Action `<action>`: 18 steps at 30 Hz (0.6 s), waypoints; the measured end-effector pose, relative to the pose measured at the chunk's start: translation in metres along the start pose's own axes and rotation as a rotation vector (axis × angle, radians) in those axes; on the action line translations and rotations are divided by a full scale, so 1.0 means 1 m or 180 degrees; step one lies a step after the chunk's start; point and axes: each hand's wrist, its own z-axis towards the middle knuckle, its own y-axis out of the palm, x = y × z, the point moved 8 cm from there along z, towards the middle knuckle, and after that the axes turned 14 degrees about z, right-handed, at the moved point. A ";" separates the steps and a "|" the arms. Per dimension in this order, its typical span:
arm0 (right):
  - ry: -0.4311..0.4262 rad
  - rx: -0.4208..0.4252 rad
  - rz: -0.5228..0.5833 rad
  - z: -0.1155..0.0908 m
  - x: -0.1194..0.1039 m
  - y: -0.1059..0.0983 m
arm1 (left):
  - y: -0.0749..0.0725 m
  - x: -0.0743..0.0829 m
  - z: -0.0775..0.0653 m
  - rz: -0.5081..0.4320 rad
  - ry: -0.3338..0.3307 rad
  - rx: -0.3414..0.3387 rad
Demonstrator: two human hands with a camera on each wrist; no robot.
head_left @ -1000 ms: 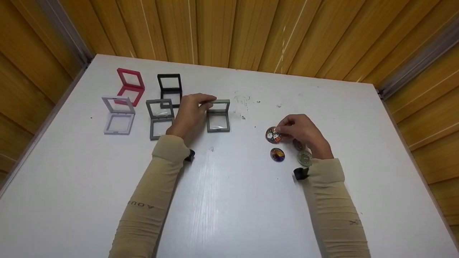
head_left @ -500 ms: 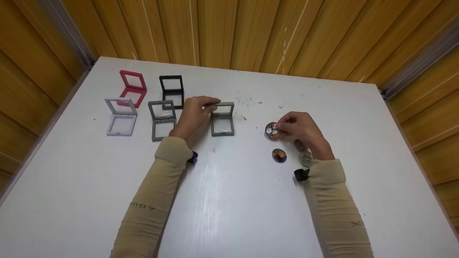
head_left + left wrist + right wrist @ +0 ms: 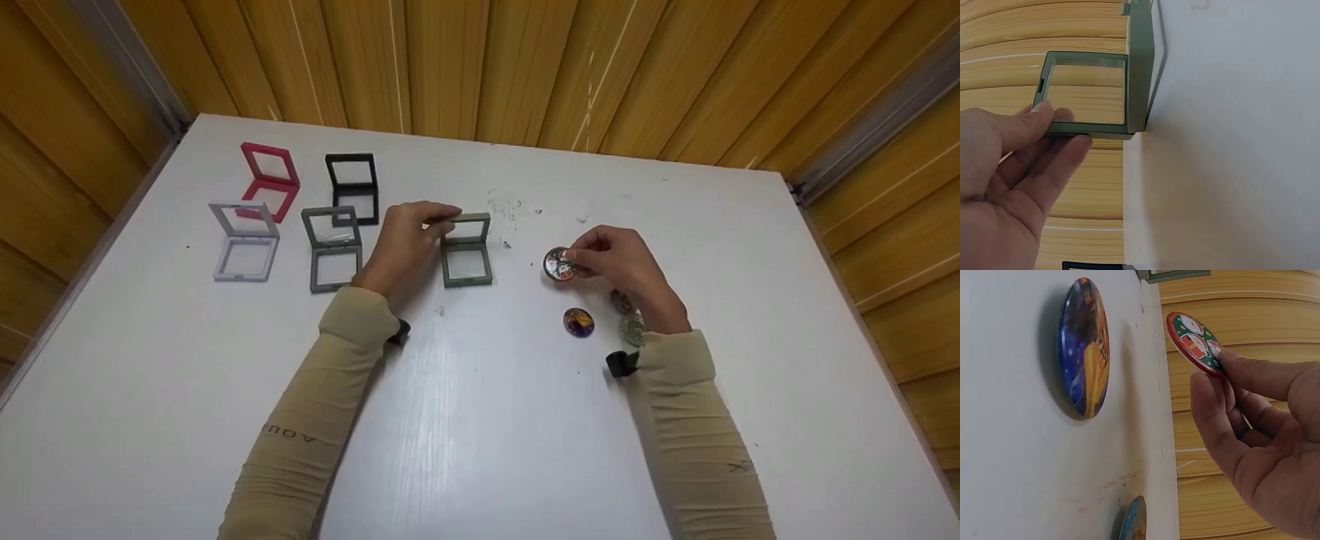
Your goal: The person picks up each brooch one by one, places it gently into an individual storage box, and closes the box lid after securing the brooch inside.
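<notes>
My left hand [image 3: 401,244] pinches the raised lid of a grey-green hinged display frame [image 3: 467,282]. In the left wrist view the frame's lid [image 3: 1086,127] stands upright between thumb and fingers, with its lower half flat on the table. My right hand [image 3: 619,259] pinches a round badge [image 3: 558,265] by its edge. The right wrist view shows the badge [image 3: 1192,338] tilted above the table, with a red rim and small white-and-red figures on green. Below it lies a blue-and-orange badge [image 3: 579,322]. A brown badge [image 3: 621,301] and a green badge [image 3: 632,330] lie partly hidden by the right wrist.
At the left stand more open frames: red [image 3: 270,180], black [image 3: 353,187], lilac [image 3: 245,259] and grey [image 3: 335,266]. All rest on the white table [image 3: 480,435]. Wood-look panels [image 3: 450,67] rise behind its back edge.
The right hand has moved the red-rimmed badge up and to the left, away from the other badges. The left hand has shifted the grey-green frame slightly right and nearer.
</notes>
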 end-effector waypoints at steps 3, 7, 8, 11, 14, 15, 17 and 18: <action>-0.0019 -0.0018 -0.0020 0.000 -0.003 0.002 | 0.000 0.001 -0.001 0.0039 0.0005 -0.0007; -0.0024 -0.0026 -0.0175 0.001 -0.004 0.005 | 0.001 0.004 0.000 0.0108 0.0109 0.0000; -0.0025 -0.0031 -0.0199 0.001 -0.004 0.005 | 0.002 0.006 0.001 0.0109 0.0152 0.0011; -0.0066 -0.0050 -0.0175 0.001 -0.006 0.007 | 0.003 0.012 0.002 0.0077 0.0237 0.0006; -0.0107 -0.0077 -0.0105 0.001 -0.008 0.008 | 0.005 0.016 0.003 0.0025 0.0266 -0.0014; -0.0119 -0.0082 -0.0098 0.000 -0.009 0.009 | 0.006 0.016 0.003 0.0003 0.0258 -0.0029; -0.0138 -0.0104 -0.0084 0.000 -0.010 0.011 | 0.008 0.017 0.001 -0.0014 0.0246 -0.0050; -0.0145 -0.0114 -0.0086 0.000 -0.010 0.012 | 0.009 0.017 0.000 -0.0031 0.0243 -0.0046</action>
